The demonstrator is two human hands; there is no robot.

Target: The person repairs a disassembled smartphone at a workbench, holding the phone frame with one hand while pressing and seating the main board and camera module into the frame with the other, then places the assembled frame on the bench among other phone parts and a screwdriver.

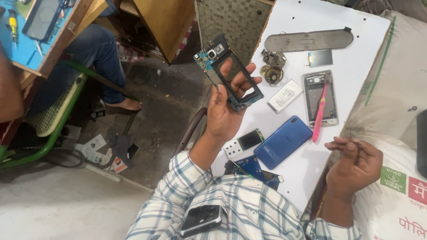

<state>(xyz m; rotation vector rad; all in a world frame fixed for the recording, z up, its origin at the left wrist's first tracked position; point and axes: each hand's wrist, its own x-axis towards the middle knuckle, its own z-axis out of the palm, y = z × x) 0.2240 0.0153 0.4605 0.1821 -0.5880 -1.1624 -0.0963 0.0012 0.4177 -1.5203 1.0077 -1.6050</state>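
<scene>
My left hand [227,106] is raised over the table's left edge and holds a bare phone middle frame [227,71], a black rectangle with a blue circuit board and camera at its top end; my fingers show through its open centre. My right hand [356,163] hovers at the right with the fingers curled in, beside a white printed sack [391,133]; it seems to hold nothing. Both arms wear a blue and white checked shirt [231,200].
On the white table [307,160] lie a blue phone [283,141], a silver phone frame [318,98] with a pink toothbrush [320,111] across it, a white battery [285,95], a grey oval plate [308,40], small boards and metal parts. A black phone [201,220] rests on my lap. Another person's leg [104,66] is at the left.
</scene>
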